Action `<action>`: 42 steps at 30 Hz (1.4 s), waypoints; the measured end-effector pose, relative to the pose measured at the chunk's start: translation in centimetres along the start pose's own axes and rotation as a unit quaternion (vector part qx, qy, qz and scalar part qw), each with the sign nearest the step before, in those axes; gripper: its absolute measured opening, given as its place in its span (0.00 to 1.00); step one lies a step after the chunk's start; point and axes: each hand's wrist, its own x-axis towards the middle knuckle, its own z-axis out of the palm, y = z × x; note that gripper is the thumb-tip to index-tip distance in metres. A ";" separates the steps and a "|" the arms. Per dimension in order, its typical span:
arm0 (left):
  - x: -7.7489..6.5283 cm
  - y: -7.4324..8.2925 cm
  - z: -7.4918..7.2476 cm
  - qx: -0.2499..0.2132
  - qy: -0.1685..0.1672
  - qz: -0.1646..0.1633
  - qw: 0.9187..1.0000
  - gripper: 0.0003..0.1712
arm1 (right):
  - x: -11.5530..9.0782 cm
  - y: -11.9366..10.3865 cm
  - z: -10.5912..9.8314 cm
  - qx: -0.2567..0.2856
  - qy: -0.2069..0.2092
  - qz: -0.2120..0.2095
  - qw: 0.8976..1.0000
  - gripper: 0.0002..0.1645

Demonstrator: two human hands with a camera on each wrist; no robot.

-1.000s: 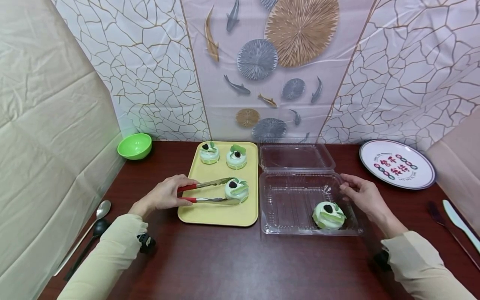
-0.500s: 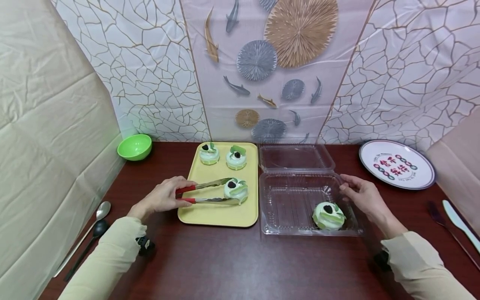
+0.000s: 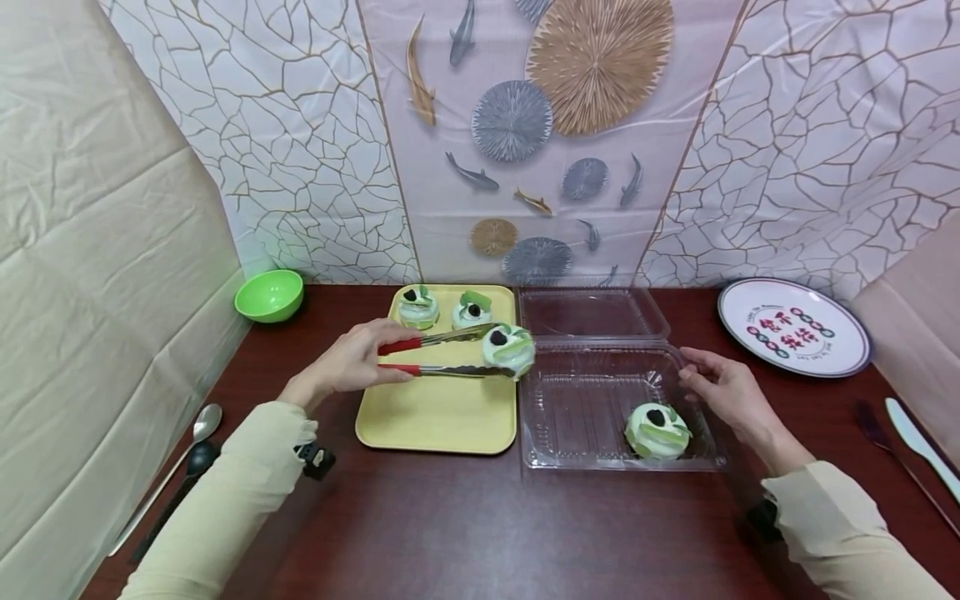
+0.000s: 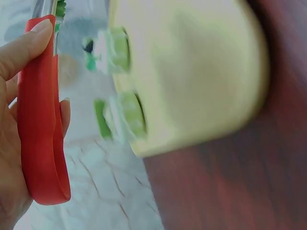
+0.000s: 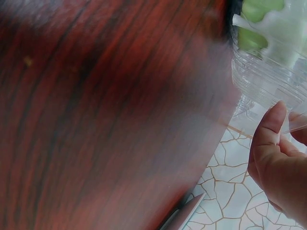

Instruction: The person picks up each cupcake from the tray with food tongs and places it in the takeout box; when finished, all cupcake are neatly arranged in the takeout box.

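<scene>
My left hand grips a pair of red-handled tongs. Between the tips of the tongs is a small green-and-white cream cake with a dark berry on top, raised above the right edge of the yellow tray. In the left wrist view the red handle lies between thumb and fingers. My right hand pinches the right rim of a clear plastic box, whose lid is folded back. A similar cake sits in the box's front right corner.
Two more cakes stand at the tray's back, one at the left. A green bowl is at the back left, a white plate at the back right. Spoons lie far left; a fork and a white knife lie far right.
The left hand has lifted the cake in the tongs off the tray and carried it up and to the right. The right hand stays at the box's rim.
</scene>
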 end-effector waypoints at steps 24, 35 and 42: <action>9.1 7.6 5.5 0.061 -0.082 0.081 0.991 0.34 | 0.3 -0.2 0.2 -0.014 0.007 0.003 1.000 0.28; 9.9 8.3 6.1 0.074 -0.101 0.073 0.990 0.34 | 0.1 0.1 0.1 -0.012 0.005 0.010 1.000 0.28; 10.5 8.7 6.0 0.096 -0.120 0.061 0.986 0.34 | 0.1 0.2 0.1 -0.009 0.009 0.004 1.000 0.28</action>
